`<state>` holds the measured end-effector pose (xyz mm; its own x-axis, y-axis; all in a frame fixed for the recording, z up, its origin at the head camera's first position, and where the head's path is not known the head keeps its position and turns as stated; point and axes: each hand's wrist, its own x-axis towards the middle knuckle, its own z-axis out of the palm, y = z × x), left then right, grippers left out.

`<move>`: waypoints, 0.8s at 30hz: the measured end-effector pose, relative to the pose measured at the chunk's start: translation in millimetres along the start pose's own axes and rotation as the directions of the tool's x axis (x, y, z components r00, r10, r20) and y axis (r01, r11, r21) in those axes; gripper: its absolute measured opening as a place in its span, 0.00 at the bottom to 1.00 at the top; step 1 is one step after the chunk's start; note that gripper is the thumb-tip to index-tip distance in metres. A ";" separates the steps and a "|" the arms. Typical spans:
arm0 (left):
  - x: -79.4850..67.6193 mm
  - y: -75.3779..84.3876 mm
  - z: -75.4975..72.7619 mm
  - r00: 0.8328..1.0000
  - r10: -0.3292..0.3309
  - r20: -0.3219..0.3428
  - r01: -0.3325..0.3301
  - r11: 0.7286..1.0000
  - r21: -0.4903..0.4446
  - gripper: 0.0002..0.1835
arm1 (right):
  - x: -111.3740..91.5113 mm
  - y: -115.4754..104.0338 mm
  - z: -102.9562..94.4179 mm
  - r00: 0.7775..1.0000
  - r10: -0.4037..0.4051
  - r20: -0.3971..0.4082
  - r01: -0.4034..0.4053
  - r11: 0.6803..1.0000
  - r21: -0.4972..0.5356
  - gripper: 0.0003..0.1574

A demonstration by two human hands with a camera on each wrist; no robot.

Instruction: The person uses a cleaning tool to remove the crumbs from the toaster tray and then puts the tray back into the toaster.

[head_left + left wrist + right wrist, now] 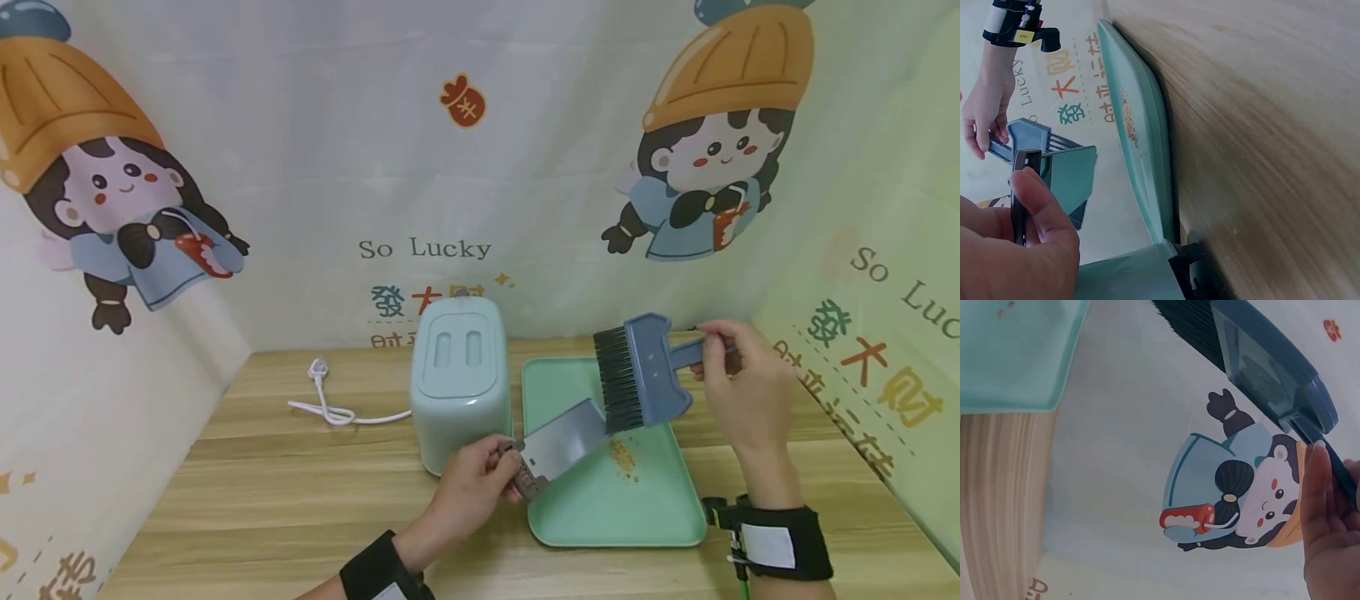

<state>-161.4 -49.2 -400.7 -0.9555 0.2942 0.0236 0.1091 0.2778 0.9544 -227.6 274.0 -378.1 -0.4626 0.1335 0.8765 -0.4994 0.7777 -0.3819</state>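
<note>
My left hand (472, 483) pinches the dark grip of a flat metal crumb tray (566, 442), held tilted over the left side of a green serving tray (615, 525). With my right hand (750, 383) I hold a blue brush (656, 371) by its handle, its dark bristles pointing left and down. The bristles' lower end is at the crumb tray's far end; whether they touch cannot be told. Brown crumbs (622, 457) lie in the serving tray, also visible in the left wrist view. A light green toaster (461, 400) stands beside my left hand.
A white power cord (337, 412) with its plug lies on the wooden table (285, 500), left of the toaster. Behind the table hangs a printed cloth (555, 183), which also covers both sides.
</note>
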 end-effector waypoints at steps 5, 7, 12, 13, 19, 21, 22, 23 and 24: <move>-2.2 4.6 -1.8 1.000 -0.008 -0.001 0.008 1.000 -0.003 0.09 | 1.2 0.8 -1.6 0.995 -0.077 0.062 0.075 0.997 0.033 0.08; -2.6 5.4 -1.9 1.000 -0.008 -0.002 0.008 1.000 -0.002 0.08 | 2.2 0.7 -4.9 0.997 -0.053 0.053 0.050 0.997 0.064 0.08; -4.2 6.7 -2.0 1.000 -0.007 -0.004 0.008 1.000 0.011 0.08 | 3.7 0.2 -7.7 0.999 0.024 -0.028 -0.022 0.995 0.096 0.08; -4.3 7.0 -1.8 1.000 -0.006 -0.004 0.007 1.000 0.015 0.08 | 3.4 0.2 -6.4 0.999 0.021 -0.039 -0.017 0.996 0.090 0.07; 5.0 -13.9 -0.1 1.000 -0.009 -0.010 0.009 1.000 0.004 0.08 | 2.7 -2.0 0.7 0.996 -0.086 0.020 0.085 0.996 0.039 0.07; 5.4 -14.8 -0.2 1.000 -0.010 -0.010 0.010 1.000 0.004 0.08 | 3.5 -2.9 -1.2 0.994 -0.104 0.038 0.101 0.993 0.055 0.08; 2.8 -8.4 -0.5 1.000 -0.006 -0.009 0.006 1.000 0.006 0.08 | 4.0 -3.6 -2.8 0.994 -0.105 0.037 0.103 0.993 0.065 0.08; 0.3 -2.0 -0.9 1.000 -0.004 -0.009 0.004 1.000 0.008 0.08 | 4.6 -4.2 -4.4 0.994 -0.105 0.028 0.103 0.992 0.075 0.08; -1.5 2.6 -1.4 1.000 0.002 -0.008 -0.002 1.000 0.010 0.08 | 5.0 -4.9 -6.0 0.995 -0.097 0.018 0.095 0.992 0.086 0.08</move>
<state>-160.0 -50.2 -397.8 -0.9575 0.2871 0.0280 0.1137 0.2866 0.9513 -223.0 274.5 -370.1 -0.4248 0.0468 0.9041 -0.6024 0.7309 -0.3209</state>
